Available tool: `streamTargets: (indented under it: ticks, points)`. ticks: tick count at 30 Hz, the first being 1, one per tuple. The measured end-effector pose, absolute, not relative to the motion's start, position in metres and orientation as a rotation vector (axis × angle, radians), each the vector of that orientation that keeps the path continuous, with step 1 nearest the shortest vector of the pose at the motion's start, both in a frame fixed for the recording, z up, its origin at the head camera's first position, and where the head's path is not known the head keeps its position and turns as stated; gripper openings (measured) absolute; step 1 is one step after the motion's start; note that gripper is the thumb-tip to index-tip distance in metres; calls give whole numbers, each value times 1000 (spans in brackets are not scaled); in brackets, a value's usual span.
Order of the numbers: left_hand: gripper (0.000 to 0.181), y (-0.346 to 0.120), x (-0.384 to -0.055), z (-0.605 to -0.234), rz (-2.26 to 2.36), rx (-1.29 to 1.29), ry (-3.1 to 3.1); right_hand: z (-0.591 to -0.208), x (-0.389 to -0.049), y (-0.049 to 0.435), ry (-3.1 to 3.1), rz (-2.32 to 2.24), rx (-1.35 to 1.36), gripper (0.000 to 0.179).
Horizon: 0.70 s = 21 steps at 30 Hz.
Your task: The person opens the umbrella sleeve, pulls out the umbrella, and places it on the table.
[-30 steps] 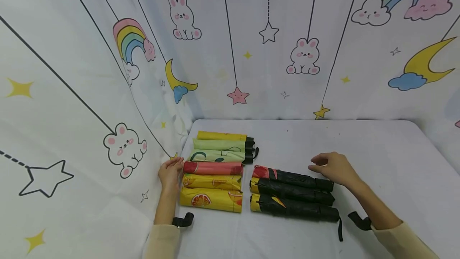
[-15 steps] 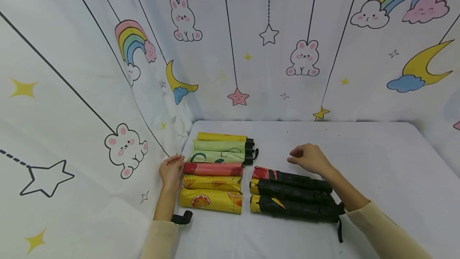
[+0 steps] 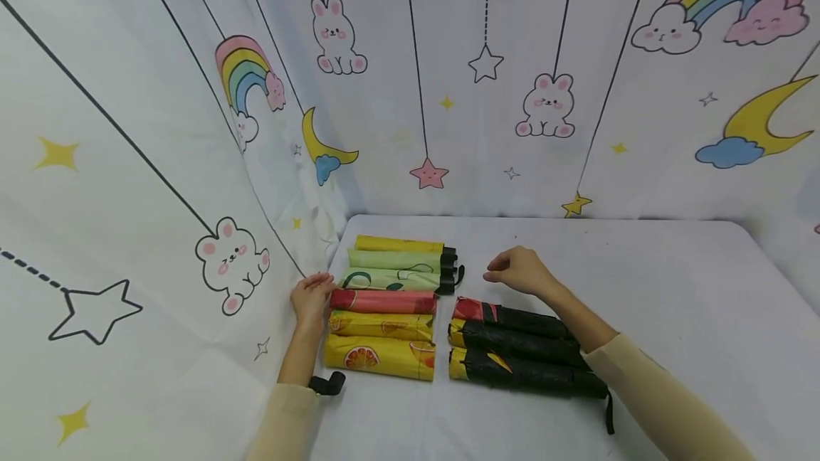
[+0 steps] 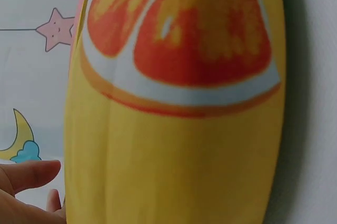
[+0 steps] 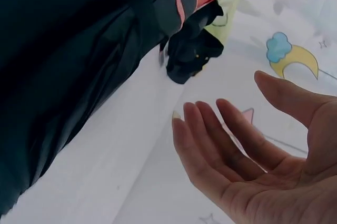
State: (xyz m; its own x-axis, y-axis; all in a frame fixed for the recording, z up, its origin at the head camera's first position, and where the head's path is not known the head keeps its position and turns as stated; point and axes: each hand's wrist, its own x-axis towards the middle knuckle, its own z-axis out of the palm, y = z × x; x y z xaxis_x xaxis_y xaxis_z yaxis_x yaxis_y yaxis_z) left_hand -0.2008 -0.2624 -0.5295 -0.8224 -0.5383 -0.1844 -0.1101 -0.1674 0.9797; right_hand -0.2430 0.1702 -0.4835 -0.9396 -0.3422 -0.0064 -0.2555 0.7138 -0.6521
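From this distance I see the left hand (image 3: pixel 312 299) beside the left end of a slim red fabric-wrapped cylinder (image 3: pixel 384 301), its thumb and fingers apart; I can't be sure whether they touch it. The right hand (image 3: pixel 520 271), thumb and loosely bent fingers apart, hangs beyond a red-and-black fabric roll (image 3: pixel 522 318) lying on the white table (image 3: pixel 692 304).

Slim rolls (image 3: pixel 391 301): thin fabric-like skins, smooth to creased.
Yellow citrus-print roll (image 3: pixel 387 358), smooth, low sheen; black rolls (image 3: pixel 528 374), finely creased, faintly glossy along the folds; black end pieces (image 3: pixel 446 284), plastic-looking. Backdrop (image 3: pixel 384 112), printed cloth, matt, softly rumpled. Tabletop (image 3: pixel 660 283), smooth, matt white. Sleeve (image 3: pixel 666 400), matt cloth.
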Motion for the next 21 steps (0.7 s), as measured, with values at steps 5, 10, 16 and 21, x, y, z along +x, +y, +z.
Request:
streamTargets:
  ticks: [5,10,16,21]
  points:
    - [42,-259,-204,-529,-2059,740,-1807,-487,-248,155,2767,-1053,-469,25]
    - [44,-257,-206,-529,-2067,765,-1829,-492,-252,143,2631,-1170,-434,26]
    - [45,-255,-210,-531,-2000,778,-1904,-495,-256,134,2534,-1253,-382,28]
    - [43,-256,-214,-535,-1961,792,-1927,-498,-259,127,2509,-1251,-366,28]
